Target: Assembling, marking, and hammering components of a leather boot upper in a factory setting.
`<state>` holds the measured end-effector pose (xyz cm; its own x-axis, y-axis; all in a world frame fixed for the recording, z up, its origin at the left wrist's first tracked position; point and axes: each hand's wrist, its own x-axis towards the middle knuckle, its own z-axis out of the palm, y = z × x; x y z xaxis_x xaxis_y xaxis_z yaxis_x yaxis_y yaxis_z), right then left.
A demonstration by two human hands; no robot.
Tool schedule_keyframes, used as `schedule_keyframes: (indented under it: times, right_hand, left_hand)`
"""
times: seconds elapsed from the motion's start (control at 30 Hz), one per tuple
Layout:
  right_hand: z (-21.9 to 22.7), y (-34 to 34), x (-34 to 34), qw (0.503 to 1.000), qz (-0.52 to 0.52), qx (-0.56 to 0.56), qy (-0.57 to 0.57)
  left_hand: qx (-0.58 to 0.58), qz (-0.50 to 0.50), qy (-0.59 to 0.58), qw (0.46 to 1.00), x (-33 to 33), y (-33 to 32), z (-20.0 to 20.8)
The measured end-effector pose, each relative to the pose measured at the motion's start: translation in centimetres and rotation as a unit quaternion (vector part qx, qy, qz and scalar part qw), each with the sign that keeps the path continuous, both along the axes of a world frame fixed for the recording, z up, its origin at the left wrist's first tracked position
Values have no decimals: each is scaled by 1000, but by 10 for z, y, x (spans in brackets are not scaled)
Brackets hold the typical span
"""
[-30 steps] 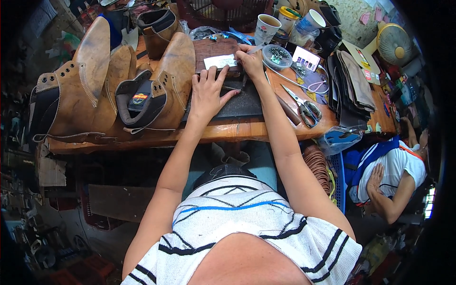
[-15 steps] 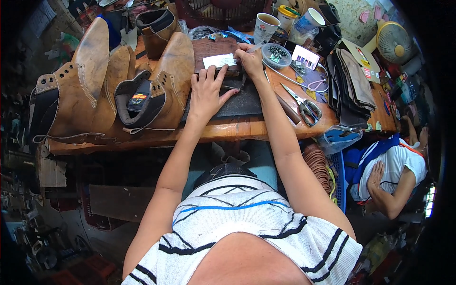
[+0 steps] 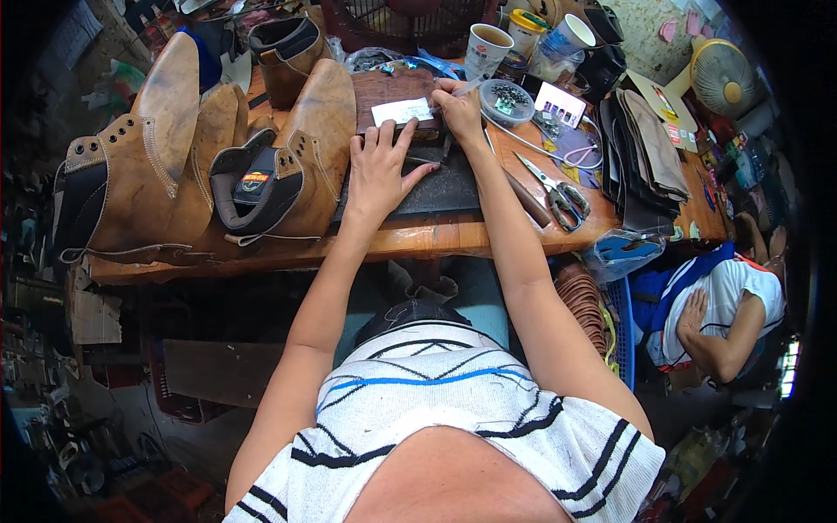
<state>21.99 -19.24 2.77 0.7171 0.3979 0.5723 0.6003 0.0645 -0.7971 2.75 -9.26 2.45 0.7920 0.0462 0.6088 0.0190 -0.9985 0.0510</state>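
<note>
A small white slip of paper (image 3: 399,111) lies on a dark reddish-brown block (image 3: 382,86) at the far side of the workbench. My left hand (image 3: 375,172) is spread, its fingertips at the slip's near edge and its thumb out over a black mat (image 3: 436,193). At the slip's right end, my right hand (image 3: 459,113) is closed round a slim pale pen (image 3: 473,84), which slants up to the right. The pen's tip is hidden by my fingers. A thin dark tool (image 3: 447,146) rests just below that hand.
Brown leather boots (image 3: 305,157) crowd the left of the wooden bench (image 3: 436,237). To the right lie scissors (image 3: 558,193), a tub of small dark parts (image 3: 507,103), a phone (image 3: 561,105) and stacked leather pieces (image 3: 641,152). A drink cup (image 3: 488,50) stands behind. Another person (image 3: 719,318) is at right.
Both my hands stay almost in place, the right still gripping the pen beside the slip. The person at the right has shifted an arm slightly.
</note>
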Motion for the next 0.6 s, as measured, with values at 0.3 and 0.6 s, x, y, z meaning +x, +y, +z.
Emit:
schedule_keyframes:
  times: [0.3, 0.6]
  right_hand:
    - [-4, -1, 5, 1000, 13, 6, 2]
    - [0, 1, -2, 1000, 10, 10, 6]
  left_hand:
    - [-4, 4, 8, 1000, 0, -1, 1]
    - [0, 9, 11, 1000, -1, 1, 1]
